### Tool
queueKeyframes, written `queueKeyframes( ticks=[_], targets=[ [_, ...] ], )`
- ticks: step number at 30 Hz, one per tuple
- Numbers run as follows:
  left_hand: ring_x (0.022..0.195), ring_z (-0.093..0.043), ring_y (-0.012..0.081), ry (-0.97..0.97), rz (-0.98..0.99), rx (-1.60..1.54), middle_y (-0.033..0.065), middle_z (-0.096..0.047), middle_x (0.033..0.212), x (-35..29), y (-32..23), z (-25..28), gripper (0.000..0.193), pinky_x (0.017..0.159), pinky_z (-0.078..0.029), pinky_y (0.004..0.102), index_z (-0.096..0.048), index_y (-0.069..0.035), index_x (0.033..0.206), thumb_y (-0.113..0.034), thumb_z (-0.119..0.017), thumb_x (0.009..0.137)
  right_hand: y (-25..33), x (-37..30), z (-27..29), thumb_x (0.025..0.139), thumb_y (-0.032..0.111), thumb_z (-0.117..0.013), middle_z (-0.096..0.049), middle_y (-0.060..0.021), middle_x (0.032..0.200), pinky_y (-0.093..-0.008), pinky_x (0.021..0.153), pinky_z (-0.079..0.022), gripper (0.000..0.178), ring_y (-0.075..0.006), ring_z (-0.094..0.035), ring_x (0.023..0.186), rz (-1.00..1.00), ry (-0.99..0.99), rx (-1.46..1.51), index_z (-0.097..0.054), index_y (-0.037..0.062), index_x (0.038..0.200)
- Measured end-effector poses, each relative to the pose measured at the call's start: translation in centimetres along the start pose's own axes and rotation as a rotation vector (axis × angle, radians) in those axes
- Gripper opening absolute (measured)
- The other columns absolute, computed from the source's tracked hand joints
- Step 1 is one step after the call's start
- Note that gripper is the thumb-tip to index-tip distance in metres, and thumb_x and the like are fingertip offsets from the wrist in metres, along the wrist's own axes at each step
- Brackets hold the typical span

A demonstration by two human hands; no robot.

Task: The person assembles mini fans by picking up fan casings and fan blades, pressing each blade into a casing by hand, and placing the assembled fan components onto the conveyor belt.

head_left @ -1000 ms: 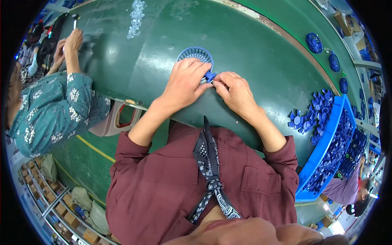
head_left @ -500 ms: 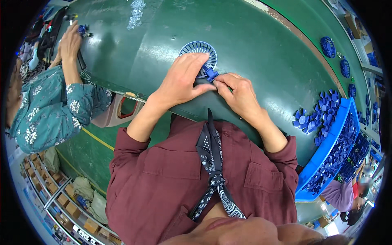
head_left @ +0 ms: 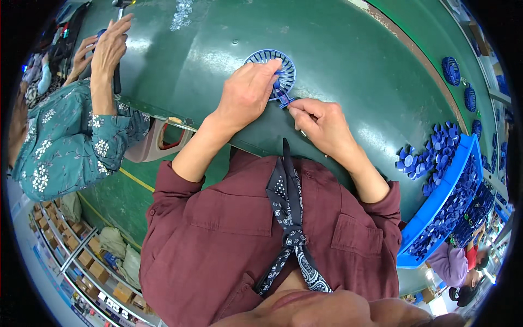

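Observation:
A round blue slatted grille [head_left: 290, 66], like a small fan cover, lies on the green tabletop in front of me. At its near edge sticks out a small blue bracket [head_left: 284, 100]. My left hand [head_left: 245, 94] covers part of the grille, its fingers closed on it with the thumb and forefinger over its middle. Close against the bracket's right side, my right hand [head_left: 326, 124] pinches with thumb and forefinger. The fingertips hide what is between them; a thin bit of something shows below the curled fingers.
A blue bin [head_left: 444, 210] full of small blue discs stands at the right, with loose discs [head_left: 430, 155] spilled beside it. Finished-looking blue grilles [head_left: 451, 71] lie beyond the table's raised edge. Clear plastic bits [head_left: 181, 15] sit far left, near a co-worker's hands [head_left: 109, 52].
The grille has shifted slightly right and its bracket has turned a little. My left fingers have moved inward over the grille. The co-worker's hands have spread apart and lifted.

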State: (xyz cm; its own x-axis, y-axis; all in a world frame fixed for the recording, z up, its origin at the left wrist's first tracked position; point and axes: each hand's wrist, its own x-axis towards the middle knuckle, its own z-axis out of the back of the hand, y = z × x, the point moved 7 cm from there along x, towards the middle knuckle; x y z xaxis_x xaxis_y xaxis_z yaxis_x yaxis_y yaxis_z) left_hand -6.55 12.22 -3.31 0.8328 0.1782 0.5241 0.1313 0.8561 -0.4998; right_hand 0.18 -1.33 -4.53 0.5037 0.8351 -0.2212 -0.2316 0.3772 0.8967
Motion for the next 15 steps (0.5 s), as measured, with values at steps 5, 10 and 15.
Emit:
queueKeyframes(
  ticks=[5, 10, 15],
  targets=[
    [0.081, -0.065, 0.0272, 0.007, -0.003, 0.014, 0.0102, -0.068, 0.098, -0.2, -0.3, 0.5, 0.032, 0.070, -0.052, 0.0357, -0.058, -0.001, 0.113, 0.003, -0.063, 0.082, 0.3, 0.3, -0.6, 0.090, 0.009, -0.058, -0.061, -0.0002, 0.069, -0.0221, 0.057, -0.042, 0.018, -0.0042, -0.054, 0.063, -0.118, 0.089, 0.189, -0.068, -0.0035, 0.098],
    [0.081, -0.065, 0.0272, -0.004, -0.004, 0.001, 0.0103, -0.068, 0.098, -0.1, -0.3, 0.6, 0.031, 0.070, -0.052, 0.0359, -0.058, -0.001, 0.112, 0.002, -0.063, 0.082, 0.0, -0.1, -0.7, 0.091, 0.010, -0.056, -0.060, 0.0001, 0.066, -0.0220, 0.057, -0.043, 0.020, -0.0044, -0.054, 0.062, -0.168, 0.132, 0.149, -0.068, -0.0037, 0.099],
    [0.085, -0.065, 0.0282, 0.022, 0.009, -0.028, 0.0125, -0.067, 0.100, 0.2, -0.1, 0.7, 0.033, 0.073, -0.052, 0.0369, -0.058, 0.000, 0.113, -0.001, -0.066, 0.081, -0.4, -0.1, -0.5, 0.090, 0.009, -0.057, -0.061, -0.0004, 0.066, -0.0220, 0.059, -0.044, 0.021, -0.0049, -0.054, 0.062, -0.136, 0.075, 0.135, -0.068, -0.0039, 0.101]
  ],
)
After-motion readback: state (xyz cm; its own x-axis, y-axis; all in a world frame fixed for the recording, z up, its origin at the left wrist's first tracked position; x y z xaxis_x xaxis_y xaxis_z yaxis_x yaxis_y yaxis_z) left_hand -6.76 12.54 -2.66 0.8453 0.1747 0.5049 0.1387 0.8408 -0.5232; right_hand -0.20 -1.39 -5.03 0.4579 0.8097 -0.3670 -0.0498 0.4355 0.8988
